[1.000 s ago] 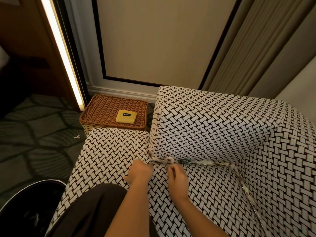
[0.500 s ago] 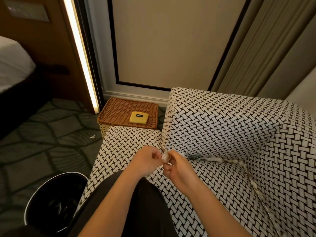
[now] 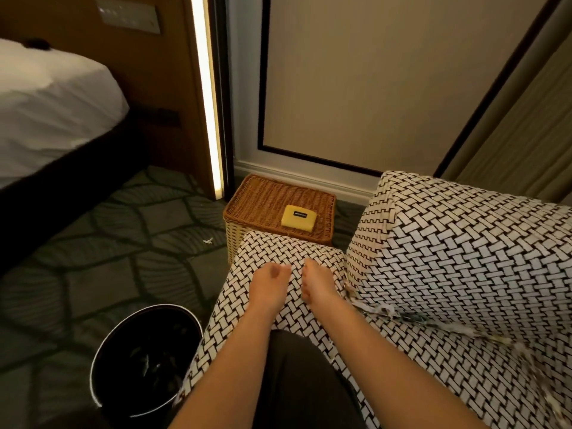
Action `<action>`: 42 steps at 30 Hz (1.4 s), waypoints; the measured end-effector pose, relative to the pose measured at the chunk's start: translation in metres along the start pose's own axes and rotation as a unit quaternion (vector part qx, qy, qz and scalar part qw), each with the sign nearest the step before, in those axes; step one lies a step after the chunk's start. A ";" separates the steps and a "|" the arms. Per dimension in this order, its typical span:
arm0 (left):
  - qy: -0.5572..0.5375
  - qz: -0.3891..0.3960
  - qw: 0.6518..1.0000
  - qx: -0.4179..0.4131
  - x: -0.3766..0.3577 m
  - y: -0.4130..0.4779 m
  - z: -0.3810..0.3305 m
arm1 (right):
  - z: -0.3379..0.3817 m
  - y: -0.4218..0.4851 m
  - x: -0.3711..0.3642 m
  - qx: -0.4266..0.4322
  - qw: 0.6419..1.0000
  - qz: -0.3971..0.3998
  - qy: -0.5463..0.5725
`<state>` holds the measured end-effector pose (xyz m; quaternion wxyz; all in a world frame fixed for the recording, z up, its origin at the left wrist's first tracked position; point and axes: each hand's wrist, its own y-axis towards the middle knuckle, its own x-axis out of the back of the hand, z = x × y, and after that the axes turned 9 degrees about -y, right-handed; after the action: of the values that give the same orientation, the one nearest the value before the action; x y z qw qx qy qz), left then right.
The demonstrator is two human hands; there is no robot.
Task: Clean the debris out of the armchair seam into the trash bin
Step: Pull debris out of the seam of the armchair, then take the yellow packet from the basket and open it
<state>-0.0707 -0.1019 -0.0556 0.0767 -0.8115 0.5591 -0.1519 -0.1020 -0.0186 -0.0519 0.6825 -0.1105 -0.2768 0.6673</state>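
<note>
Both hands are over the front left part of the armchair seat cushion point(image 3: 272, 252), near its edge and above the person's dark trouser leg point(image 3: 303, 382). The left hand point(image 3: 268, 284) and the right hand point(image 3: 319, 284) are just beside each other, with the fingers bent downward. The picture is blurred here, so I cannot tell if either hand holds a scrap or is curled on nothing. The debris point(image 3: 385, 314), pale torn scraps, lies along the seam between the seat and the upright cushion point(image 3: 464, 249), and more of it continues to the right and down the side seam. The black trash bin point(image 3: 173, 308) stands on the carpet point(image 3: 108, 274) to the left of the chair, lower than the hands and apart from them, with some scraps already inside. 1 small scrap point(image 3: 208, 240) lies on the carpet near the wicker basket point(image 3: 272, 196). I judge that the step in hand is carrying to the bin. The risk is that light pieces fall before they are over the opening, because the bin is low and to the side. They would land on the seat or the patterned carpet, where they are hard to see. Also, fast pulling may tear the debris or push it deeper into the seam.
</note>
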 end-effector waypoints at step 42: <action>0.259 -0.087 0.930 -0.247 -0.011 0.170 0.044 | 0.027 0.288 -0.055 -0.013 0.932 -0.183 -0.313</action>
<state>-0.2092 -0.1556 -0.1490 -0.2875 -0.7826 0.5064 -0.2203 -0.3582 -0.0533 -0.1918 0.6702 0.1472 -0.5002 0.5282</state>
